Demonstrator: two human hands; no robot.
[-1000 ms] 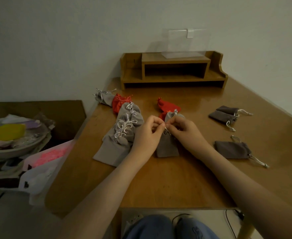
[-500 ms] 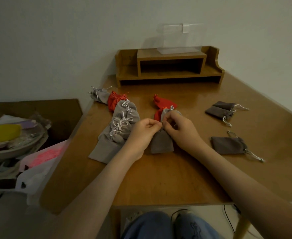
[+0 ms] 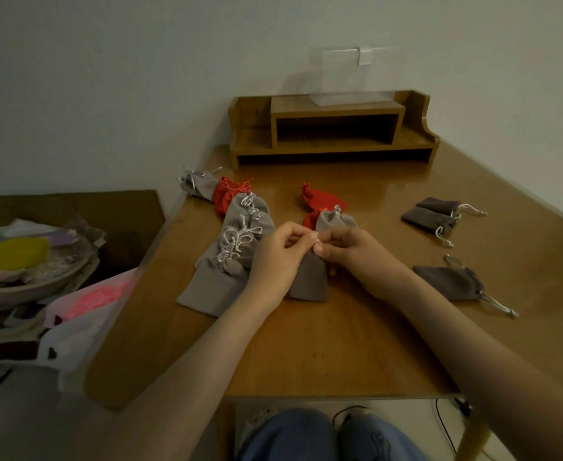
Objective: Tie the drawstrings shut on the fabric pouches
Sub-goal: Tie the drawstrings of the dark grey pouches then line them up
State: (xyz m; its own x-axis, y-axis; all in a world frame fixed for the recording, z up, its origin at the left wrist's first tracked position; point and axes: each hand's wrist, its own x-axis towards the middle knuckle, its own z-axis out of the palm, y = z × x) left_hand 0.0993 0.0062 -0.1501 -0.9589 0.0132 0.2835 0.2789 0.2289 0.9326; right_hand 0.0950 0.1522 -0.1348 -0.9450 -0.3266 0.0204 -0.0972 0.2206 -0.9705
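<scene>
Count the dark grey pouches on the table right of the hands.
3. Two overlap toward the far right: the rear pouch and the front pouch. The lone pouch lies by itself, closer to the camera. The overlapping pair could hide another.

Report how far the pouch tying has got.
Done: the grey pile at left shows knotted cords. In hand: left hand and right hand pinch the drawstring of the middle pouch. Left: the dark pair and the single dark pouch at right, cords loose.
</scene>
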